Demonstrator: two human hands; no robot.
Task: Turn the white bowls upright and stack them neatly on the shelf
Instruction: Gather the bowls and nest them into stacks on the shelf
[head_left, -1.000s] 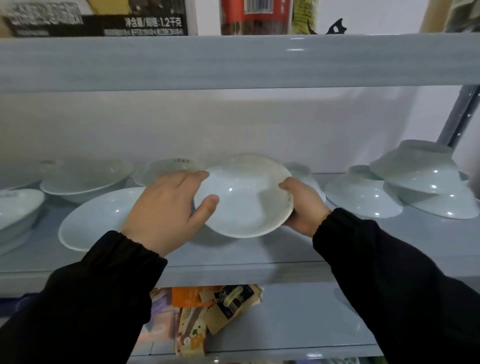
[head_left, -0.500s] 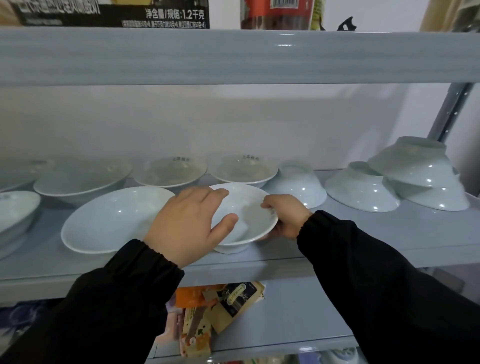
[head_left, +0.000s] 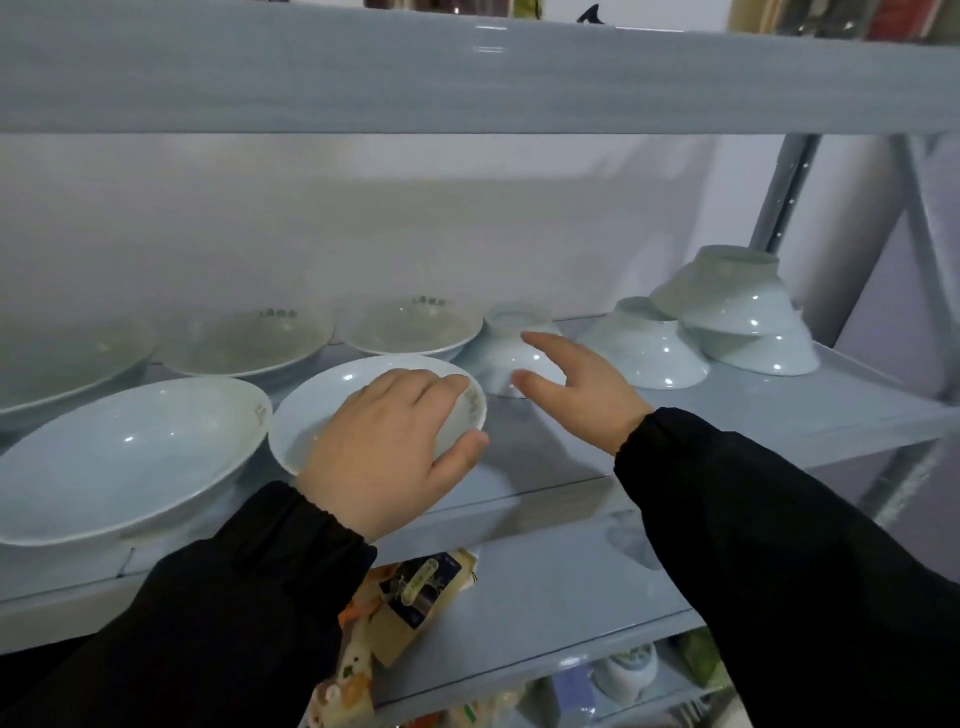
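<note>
A small white bowl (head_left: 317, 415) stands upright near the front of the grey shelf (head_left: 753, 415). My left hand (head_left: 387, 447) grips its right rim, fingers inside and thumb outside. My right hand (head_left: 576, 387) is off that bowl, fingers spread and relaxed, right in front of an upside-down small bowl (head_left: 511, 348); I cannot tell whether it touches. Further right an upside-down bowl (head_left: 644, 348) stands beside an upside-down pair (head_left: 737, 306), one tilted on the other.
A large upright oval dish (head_left: 124, 452) sits left of the held bowl. Behind them three upright bowls stand in a row (head_left: 249, 340) (head_left: 413, 325) (head_left: 62, 358). A shelf board (head_left: 467, 78) runs close overhead. Snack packets (head_left: 410, 597) lie on the lower shelf.
The bowl went from tilted in both hands to upright on the shelf. My right hand has let go and moved right to the upside-down small bowl; my left still grips the rim.
</note>
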